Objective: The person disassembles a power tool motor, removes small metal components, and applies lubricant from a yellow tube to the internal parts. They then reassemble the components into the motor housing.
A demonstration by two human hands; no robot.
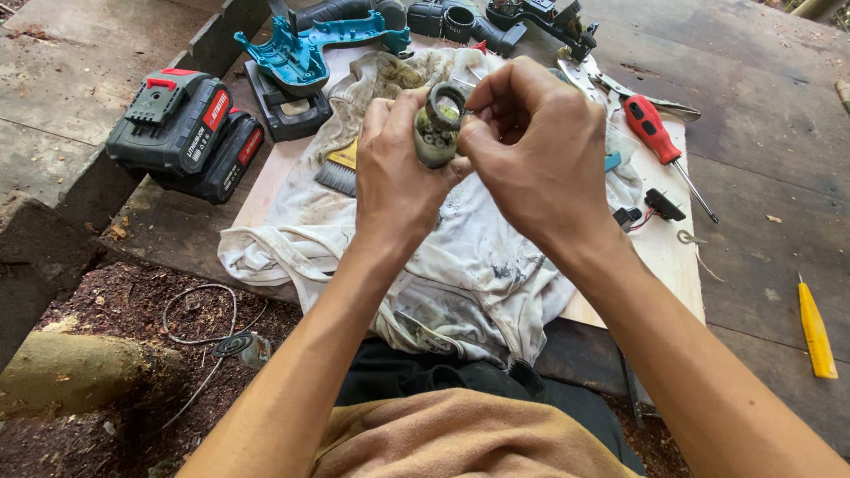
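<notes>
Both hands grip the gear housing (437,127), left hand (397,173) wrapped around, right hand (537,147) pinching its rim; it is cylindrical, grey, greasy.

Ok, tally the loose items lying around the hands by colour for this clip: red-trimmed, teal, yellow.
Red-trimmed: 3, namely two battery packs and a red-handled screwdriver
Teal: 1, a tool housing half
Yellow: 1, a yellow-handled tool
Total: 5
Not counted: the greasy gear housing held by the left hand and right hand.
</notes>
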